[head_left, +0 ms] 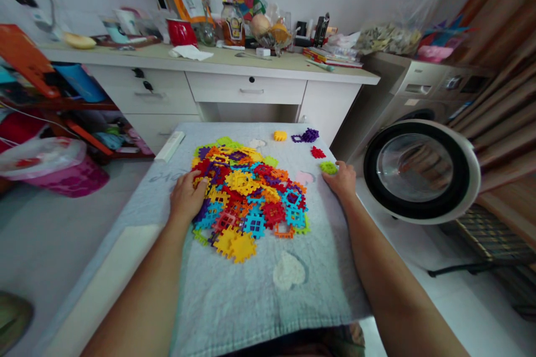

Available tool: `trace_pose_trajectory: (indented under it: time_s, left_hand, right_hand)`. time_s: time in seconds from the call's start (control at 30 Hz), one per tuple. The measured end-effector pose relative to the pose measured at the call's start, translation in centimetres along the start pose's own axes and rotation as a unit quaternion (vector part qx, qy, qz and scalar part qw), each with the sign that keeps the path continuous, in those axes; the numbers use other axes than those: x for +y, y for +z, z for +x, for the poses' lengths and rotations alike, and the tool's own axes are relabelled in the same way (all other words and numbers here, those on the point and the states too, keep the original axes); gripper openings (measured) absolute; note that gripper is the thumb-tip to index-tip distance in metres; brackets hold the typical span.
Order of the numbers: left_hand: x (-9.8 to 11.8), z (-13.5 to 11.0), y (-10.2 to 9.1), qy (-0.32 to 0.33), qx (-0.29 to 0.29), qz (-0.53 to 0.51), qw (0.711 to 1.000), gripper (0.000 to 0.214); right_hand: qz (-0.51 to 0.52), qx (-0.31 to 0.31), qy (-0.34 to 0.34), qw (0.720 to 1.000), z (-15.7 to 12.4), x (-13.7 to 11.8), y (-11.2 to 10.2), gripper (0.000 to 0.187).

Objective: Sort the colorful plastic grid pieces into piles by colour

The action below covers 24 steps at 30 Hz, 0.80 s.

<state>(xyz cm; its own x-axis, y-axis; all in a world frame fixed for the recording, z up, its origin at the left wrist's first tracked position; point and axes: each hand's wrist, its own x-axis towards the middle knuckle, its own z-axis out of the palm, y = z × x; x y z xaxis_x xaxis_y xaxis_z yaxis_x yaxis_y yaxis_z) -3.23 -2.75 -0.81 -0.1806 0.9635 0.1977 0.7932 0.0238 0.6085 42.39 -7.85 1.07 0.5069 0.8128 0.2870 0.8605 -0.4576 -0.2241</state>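
Left arm is extended forward from lower left, forearm bare. The left hand (186, 196) is laid palm down on the left edge of the pile of plastic tiles (247, 192), with the fingers spread over red and yellow pieces. Its grip is open and flat; nothing is enclosed.

Right arm is extended along the right side of the towel (251, 301). The right hand (341, 178) is held palm down near the towel's right edge, fingertips touching a single green tile (328, 167). Whether this tile is pinched or only touched cannot be told.

The pile is found at the middle of the towel, between the two hands: interlocking square pieces in yellow, red, blue, orange, purple and green, heaped loosely. Strays are noted beyond the pile: a red tile (317, 152) just behind the green one, joined purple tiles (309, 135) further back, and an orange tile (280, 135) beside them.

The worktop (104, 284) is covered by the grey towel, on which a white heart patch (288, 270) is seen near the front.

Room: a white desk with drawers (251, 89) is set against the far wall and is crowded with jars, a red mug (181, 32) and papers. A washing machine (419, 89) stands at right with its round door (421, 170) swung open. A pink tub (67, 178) is seen on the floor at left.
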Motion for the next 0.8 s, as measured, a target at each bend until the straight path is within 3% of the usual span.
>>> trace_pose_trajectory:
  time_s: [0.07, 0.13, 0.27, 0.37, 0.6, 0.8]
  left_hand:
    - [0.1, -0.1, -0.1, 0.001, 0.000, 0.000, 1.000, 0.047]
    - [0.3, -0.2, -0.2, -0.001, -0.001, 0.000, 1.000, 0.047]
    - [0.6, -0.3, -0.4, -0.002, -0.003, 0.000, 1.000, 0.047]
    - [0.7, -0.3, -0.5, -0.005, -0.006, 0.003, 1.000, 0.047]
    - [0.5, -0.2, -0.4, 0.002, -0.002, 0.010, 1.000, 0.047]
    - [0.3, -0.2, -0.1, 0.005, 0.002, 0.010, 1.000, 0.048]
  right_hand:
    - [-0.004, -0.008, -0.011, 1.000, -0.3, -0.4, -1.2, 0.061]
    - [0.010, -0.053, -0.069, 0.996, -1.0, -1.1, -2.8, 0.053]
    - [0.094, -0.186, -0.266, 0.941, -4.1, -3.8, -5.7, 0.035]
    - [0.100, -0.193, -0.326, 0.920, -6.8, -5.6, -6.6, 0.043]
    - [0.049, -0.195, -0.310, 0.929, -8.7, -7.1, -5.3, 0.038]
    - [0.120, -0.126, -0.278, 0.945, -8.7, -6.8, -4.0, 0.039]
